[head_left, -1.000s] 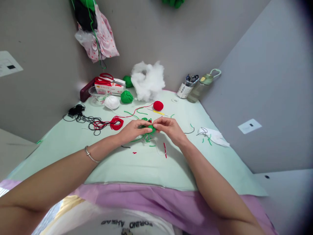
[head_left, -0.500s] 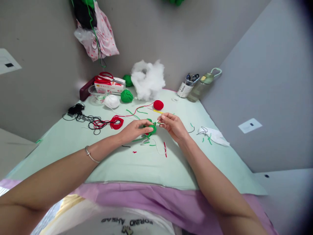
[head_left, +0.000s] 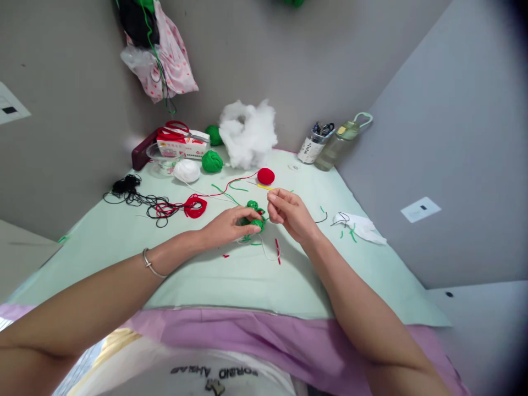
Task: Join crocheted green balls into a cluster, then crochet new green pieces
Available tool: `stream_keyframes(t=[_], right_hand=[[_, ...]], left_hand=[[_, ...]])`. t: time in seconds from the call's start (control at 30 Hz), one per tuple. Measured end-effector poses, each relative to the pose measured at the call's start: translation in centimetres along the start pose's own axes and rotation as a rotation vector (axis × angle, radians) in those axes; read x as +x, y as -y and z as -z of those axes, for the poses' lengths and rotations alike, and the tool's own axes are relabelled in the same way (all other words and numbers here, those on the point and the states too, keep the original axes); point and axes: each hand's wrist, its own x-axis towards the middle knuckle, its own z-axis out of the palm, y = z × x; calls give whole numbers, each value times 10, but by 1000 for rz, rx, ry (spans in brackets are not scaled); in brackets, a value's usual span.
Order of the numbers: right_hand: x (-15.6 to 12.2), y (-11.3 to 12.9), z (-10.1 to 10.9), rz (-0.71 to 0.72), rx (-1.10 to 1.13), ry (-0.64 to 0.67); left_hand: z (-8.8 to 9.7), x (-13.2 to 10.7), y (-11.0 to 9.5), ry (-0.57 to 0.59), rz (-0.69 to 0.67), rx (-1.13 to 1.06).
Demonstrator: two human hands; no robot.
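My left hand (head_left: 231, 224) is closed around a small green crocheted piece (head_left: 257, 224) with a bit of red on it, just above the table. Part of the piece hides behind my fingers. To its right, my right hand (head_left: 289, 213) is raised with thumb and fingers pinched together; whatever lies between the fingertips is too small to make out. A thin white strand (head_left: 266, 250) trails on the table below the piece. Just beyond my right fingertips lies a yellow-handled crochet hook (head_left: 264, 187), close to a red yarn ball (head_left: 266, 176).
Black yarn (head_left: 127, 185), a red yarn coil (head_left: 195, 207), a white ball (head_left: 187, 171) and a green ball (head_left: 212, 161) lie left. White stuffing (head_left: 248, 135), red-handled scissors (head_left: 175, 129), a pen cup (head_left: 311, 150) and a bottle (head_left: 331, 149) stand behind. Yarn scraps surround a white cloth (head_left: 365, 228) right.
The green piece has turned in my left hand, and my left fingers have spread around it. My right fingers have curled in more; the white bit seen at their tips no longer shows.
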Motion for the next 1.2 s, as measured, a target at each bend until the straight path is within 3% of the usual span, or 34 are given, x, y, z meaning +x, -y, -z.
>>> stream_keyframes(t=[0.2,0.27,0.37,0.47,0.57,0.7,0.77,0.9,1.0,1.1,1.2], right_hand=[[9,-3,19,20,-110,-250],[11,-6,28,1,-326,-274],[10,-12,40,-32,-849,-211],[8,-15,44,45,-1167,-244],[6,-11,37,146,-1058,-226],[2,-8,10,153,-644,-9],[-1,-11,-6,234,-542,-97],[-4,-18,-18,356,-647,-203],[-4,-14,-10,294,-767,-206],[-4,-7,-2,206,-771,-90],[-4,-4,0,241,-882,12]], left_hand=[[7,4,5,-85,74,-223],[9,6,8,-147,110,-275],[11,7,10,-200,140,-297],[11,7,10,-192,138,-316],[9,6,9,-167,126,-321],[6,3,8,-127,88,-301],[5,2,6,-104,67,-275],[3,1,3,-89,56,-239],[3,2,4,-82,67,-276],[3,3,6,-87,88,-331],[3,3,7,-72,90,-339]])
